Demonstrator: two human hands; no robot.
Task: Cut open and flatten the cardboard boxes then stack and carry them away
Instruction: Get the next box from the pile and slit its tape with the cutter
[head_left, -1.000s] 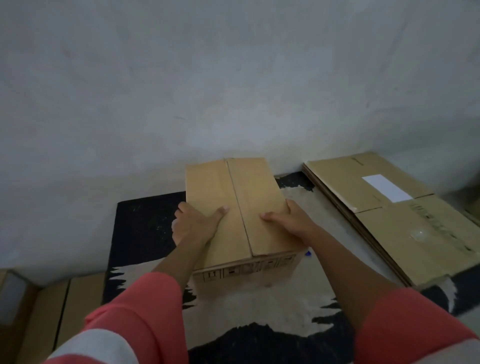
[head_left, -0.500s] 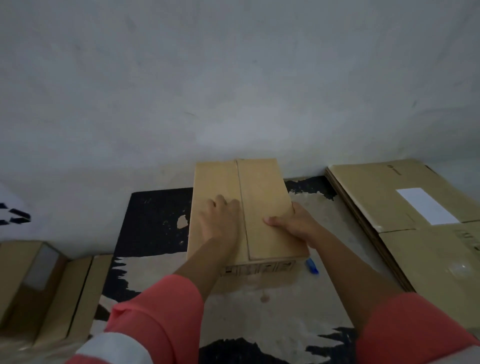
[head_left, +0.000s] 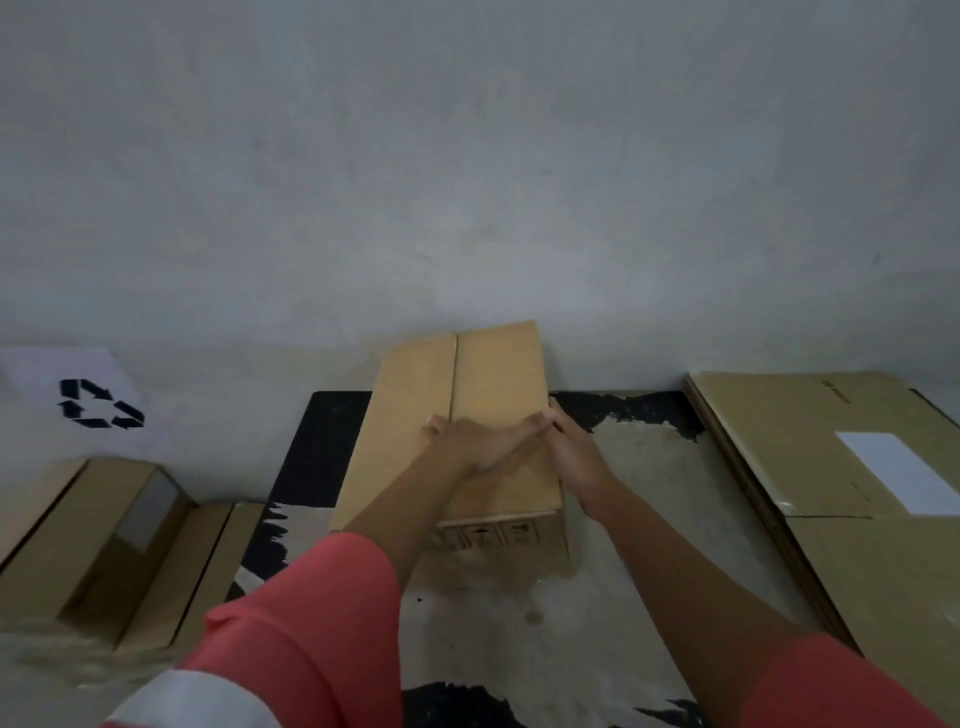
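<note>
A closed brown cardboard box (head_left: 493, 374) stands on the mat against the wall, with a seam running down the middle of its top flaps. My left hand (head_left: 467, 449) reaches across the top, its fingertips at the outer edge of the right flap. My right hand (head_left: 574, 460) holds that same right edge from the side, touching the left fingertips. The left flap reaches out beyond the box's left side. Printed symbols show on the near end face. Coral sleeves cover both upper arms.
A stack of flattened cardboard (head_left: 810, 441) with a white label lies on the right. Two brown boxes (head_left: 104, 535) sit at the left, below a white sheet with a recycling sign (head_left: 98, 405). A black and beige mat (head_left: 322, 457) covers the floor; a grey wall rises just behind.
My left hand has slid from the box's left side across the top to the right flap's edge. My right hand stays at the right edge. The view has shifted left.
</note>
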